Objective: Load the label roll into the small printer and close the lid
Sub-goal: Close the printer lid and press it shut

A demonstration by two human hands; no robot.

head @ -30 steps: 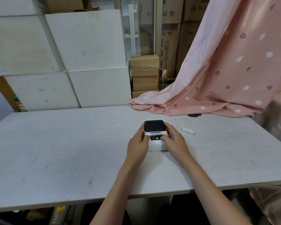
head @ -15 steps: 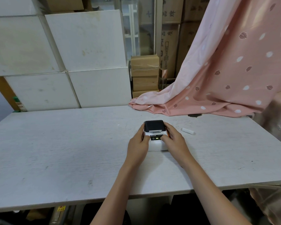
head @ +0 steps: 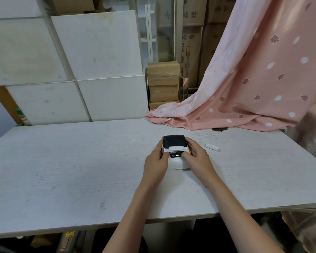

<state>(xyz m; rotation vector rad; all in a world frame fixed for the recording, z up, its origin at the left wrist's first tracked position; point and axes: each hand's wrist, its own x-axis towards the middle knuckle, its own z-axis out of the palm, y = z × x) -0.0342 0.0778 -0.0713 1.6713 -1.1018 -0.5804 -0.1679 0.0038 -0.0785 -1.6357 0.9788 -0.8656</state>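
Left hand (head: 156,162) and right hand (head: 197,156) clamp the printer (head: 175,154) sides on the table (head: 80,161). Dark lid (head: 174,140) looks shut, seam unclear. White cylinder (head: 211,147) lies near, right.

White table (head: 80,170). White boxes (head: 91,70) stacked behind its far edge, left side. Brown cartons (head: 163,84) stacked behind centre. Pink patterned cloth (head: 254,84) hangs at right, its lower edge resting on the table's far edge.
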